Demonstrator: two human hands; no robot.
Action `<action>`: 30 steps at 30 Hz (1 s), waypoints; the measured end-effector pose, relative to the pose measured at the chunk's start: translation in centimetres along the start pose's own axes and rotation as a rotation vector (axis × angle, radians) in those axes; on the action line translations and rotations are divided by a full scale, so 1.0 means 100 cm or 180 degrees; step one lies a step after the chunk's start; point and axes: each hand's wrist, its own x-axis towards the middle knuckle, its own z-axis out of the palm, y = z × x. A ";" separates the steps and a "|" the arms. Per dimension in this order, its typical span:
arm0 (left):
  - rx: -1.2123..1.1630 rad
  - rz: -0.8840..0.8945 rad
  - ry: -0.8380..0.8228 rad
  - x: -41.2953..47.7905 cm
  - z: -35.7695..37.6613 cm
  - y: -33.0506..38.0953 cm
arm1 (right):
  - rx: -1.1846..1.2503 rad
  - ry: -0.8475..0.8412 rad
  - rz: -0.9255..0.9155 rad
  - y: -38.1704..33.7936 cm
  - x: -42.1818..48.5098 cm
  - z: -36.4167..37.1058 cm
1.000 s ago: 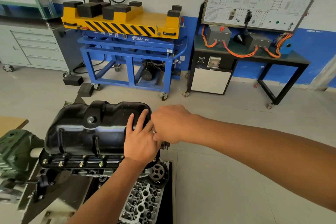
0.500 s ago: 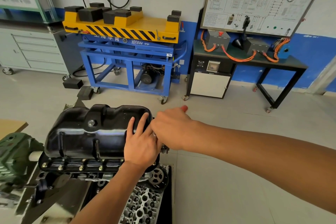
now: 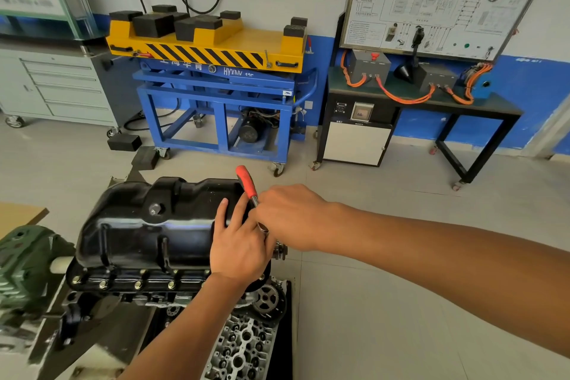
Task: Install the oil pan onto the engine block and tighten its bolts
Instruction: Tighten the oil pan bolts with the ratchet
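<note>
Presses the left hand (image 3: 239,244), fingers (image 3: 221,216) straight and spread, flat on the right end of the oil pan (image 3: 148,225). Curls the right hand (image 3: 293,216) round the neck of a ratchet (image 3: 246,182) just beside it. Shows the red grip now, swung out beyond the knuckles, where a moment ago lay hidden under the fist. Suggests a tightening stroke under way at that end. Leaves the pan seated on the engine block (image 3: 92,302), bolts (image 3: 138,285) lining the near flange.
</note>
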 end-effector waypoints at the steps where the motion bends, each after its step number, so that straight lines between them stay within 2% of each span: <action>1: -0.0014 -0.0024 -0.0038 0.000 0.000 0.000 | -0.0022 -0.0009 0.0000 0.000 0.000 0.001; 8: -0.0112 0.0025 0.0065 0.000 0.000 0.000 | -0.0054 -0.0065 0.0252 -0.006 -0.006 -0.002; 13: -0.0041 -0.0003 -0.0083 -0.001 0.002 -0.001 | -0.0091 -0.0054 0.0433 -0.003 -0.006 0.001; 23: 0.0015 0.0135 0.0165 -0.001 0.005 -0.002 | 0.0928 -0.0141 0.1061 0.000 0.001 0.012; 30: 0.0137 0.0178 0.0018 -0.001 0.006 -0.003 | 0.0801 -0.0252 0.0989 -0.003 0.007 0.002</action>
